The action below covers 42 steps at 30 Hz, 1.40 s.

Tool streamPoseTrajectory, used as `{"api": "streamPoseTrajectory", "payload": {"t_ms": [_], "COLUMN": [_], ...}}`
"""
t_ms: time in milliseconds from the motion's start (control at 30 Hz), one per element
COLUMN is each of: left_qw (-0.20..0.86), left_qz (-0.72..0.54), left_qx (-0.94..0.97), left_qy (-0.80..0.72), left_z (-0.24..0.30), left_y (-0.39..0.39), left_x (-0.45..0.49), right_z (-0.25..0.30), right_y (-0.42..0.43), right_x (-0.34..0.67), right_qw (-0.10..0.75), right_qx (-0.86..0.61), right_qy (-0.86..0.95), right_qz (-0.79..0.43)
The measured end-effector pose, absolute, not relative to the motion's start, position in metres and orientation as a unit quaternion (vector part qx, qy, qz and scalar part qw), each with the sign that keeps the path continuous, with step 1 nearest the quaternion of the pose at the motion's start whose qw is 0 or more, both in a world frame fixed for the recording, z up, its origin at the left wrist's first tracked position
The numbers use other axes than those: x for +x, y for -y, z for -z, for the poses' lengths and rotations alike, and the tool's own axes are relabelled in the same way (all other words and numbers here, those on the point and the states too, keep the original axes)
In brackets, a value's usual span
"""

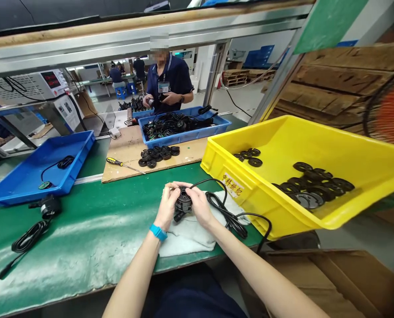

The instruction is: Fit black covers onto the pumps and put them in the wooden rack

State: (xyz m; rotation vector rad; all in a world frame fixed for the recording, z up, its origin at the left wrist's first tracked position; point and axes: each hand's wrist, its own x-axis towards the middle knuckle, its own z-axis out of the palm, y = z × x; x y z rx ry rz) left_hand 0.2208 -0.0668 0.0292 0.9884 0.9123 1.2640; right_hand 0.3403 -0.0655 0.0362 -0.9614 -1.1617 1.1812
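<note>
round black part [184,204] smack in the middle, left grip [166,204] pinching its left side, right grip [199,206] pinching its right, white cloth [190,240] just below, near side of green surface [94,238]

Open stretch of green table [97,238] left of left hand [168,203], reaching to coiled cord [31,236]. Yellow bin [249,187] walls off right side, open from above. Black cable loops [236,226] lie between right hand [200,206] and bin. Straight ahead, black rings [160,153], then blue tray [190,135] obstruct; screwdriver [117,163] lies left of rings.
</note>
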Motion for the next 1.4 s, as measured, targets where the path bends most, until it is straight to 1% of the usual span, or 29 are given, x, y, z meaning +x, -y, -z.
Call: {"api": "streamPoseTrajectory", "payload": {"t_ms": [233,400,567,633,800,933,1033,1167,1267,1400], "left_qw": [0.551,0.566,0.548,0.545,0.567,0.559,0.571,0.563,0.560,0.585], "left_qz": [-0.545,-0.540,-0.549,-0.550,-0.548,-0.560,-0.561,-0.561,-0.554,-0.557], "left_qx": [0.480,0.482,0.478,0.481,0.472,0.469,0.457,0.453,0.461,0.434], "left_qy": [-0.411,-0.395,-0.412,-0.410,-0.394,-0.393,-0.388,-0.405,-0.408,-0.399], "left_z": [-0.019,-0.017,-0.021,-0.023,-0.024,-0.022,-0.023,-0.024,-0.023,-0.016], "left_y": [0.071,0.069,0.069,0.070,0.071,0.070,0.070,0.071,0.073,0.074], "left_x": [0.228,0.231,0.233,0.233,0.232,0.233,0.234,0.234,0.234,0.234], "right_z": [-0.038,-0.036,-0.033,-0.033,-0.035,-0.036,-0.037,-0.039,-0.040,-0.039], "right_y": [0.061,0.056,0.054,0.055,0.053,0.053,0.056,0.061,0.062,0.058], "right_x": [0.347,0.355,0.354,0.353,0.354,0.354,0.350,0.345,0.348,0.357], "right_qw": [0.557,0.555,0.534,0.537,0.536,0.534,0.543,0.546,0.532,0.490], "right_qx": [-0.357,-0.329,-0.344,-0.346,-0.333,-0.335,-0.348,-0.378,-0.377,-0.357], "right_qy": [0.547,0.549,0.513,0.500,0.497,0.502,0.495,0.511,0.526,0.546], "right_qz": [-0.513,-0.531,-0.578,-0.585,-0.596,-0.593,-0.582,-0.546,-0.546,-0.578]}}
